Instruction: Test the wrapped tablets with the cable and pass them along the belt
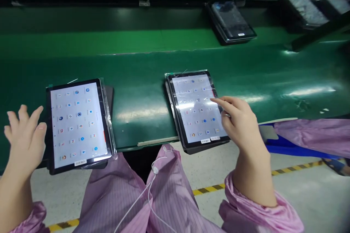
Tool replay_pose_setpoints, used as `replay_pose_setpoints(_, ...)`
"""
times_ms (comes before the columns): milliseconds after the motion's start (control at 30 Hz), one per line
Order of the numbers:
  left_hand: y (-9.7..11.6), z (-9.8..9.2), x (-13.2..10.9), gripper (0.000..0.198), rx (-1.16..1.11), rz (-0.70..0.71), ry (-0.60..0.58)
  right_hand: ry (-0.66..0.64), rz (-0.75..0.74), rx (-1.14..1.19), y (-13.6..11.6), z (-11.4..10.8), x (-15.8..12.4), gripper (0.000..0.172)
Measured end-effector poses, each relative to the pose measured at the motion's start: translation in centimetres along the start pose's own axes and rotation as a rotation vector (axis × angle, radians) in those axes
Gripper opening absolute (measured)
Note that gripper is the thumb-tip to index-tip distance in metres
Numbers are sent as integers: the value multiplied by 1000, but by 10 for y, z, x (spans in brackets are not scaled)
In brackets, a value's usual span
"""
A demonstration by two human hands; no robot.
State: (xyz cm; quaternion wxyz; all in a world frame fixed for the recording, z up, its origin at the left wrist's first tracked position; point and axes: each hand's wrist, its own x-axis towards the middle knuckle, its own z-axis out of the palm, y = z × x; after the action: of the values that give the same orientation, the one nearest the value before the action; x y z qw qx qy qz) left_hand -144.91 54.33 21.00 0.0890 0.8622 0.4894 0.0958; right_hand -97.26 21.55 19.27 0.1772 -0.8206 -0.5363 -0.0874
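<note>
Two tablets lit with home screens of app icons lie face up at the near edge of the green bench. Beside the left tablet [75, 131], my left hand [26, 138] is raised with its fingers spread, holding nothing. My right hand [237, 120] is over the right edge of the right tablet [188, 127]. Its index finger is stretched out with the tip at the screen, and the other fingers are bent under. A ring shows on that hand. Clear film sticks out around both tablets, and a dark flat item lies under each.
A dark-screened tablet [232, 22] sits atop another device on the green conveyor [109, 42] behind the bench. More film-wrapped devices [306, 11] are at far right, blurred. Another person's pink sleeve [314, 134] is at right. A white cord [136, 202] hangs over my smock.
</note>
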Motion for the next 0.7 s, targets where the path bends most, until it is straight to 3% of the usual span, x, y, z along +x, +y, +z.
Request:
replay_pose_setpoints(100,3,0,-6,53,-19,-22,9,-46,-25,17,-4,-2,-5,46)
replay_pose_setpoints(200,23,-4,-4,60,45,39,14,-50,-109,-1,-9,-3,-18,45)
replay_pose_setpoints(333,59,-4,17,63,121,113,-77,8,-211,-72,-5,0,-30,57)
replay_pose_setpoints(467,81,2,44,59,166,228,-115,10,-238,-75,-2,-2,-40,68)
replay_pose_setpoints(700,82,9,55,58,152,266,-160,29,-125,-78,-1,-11,-63,38)
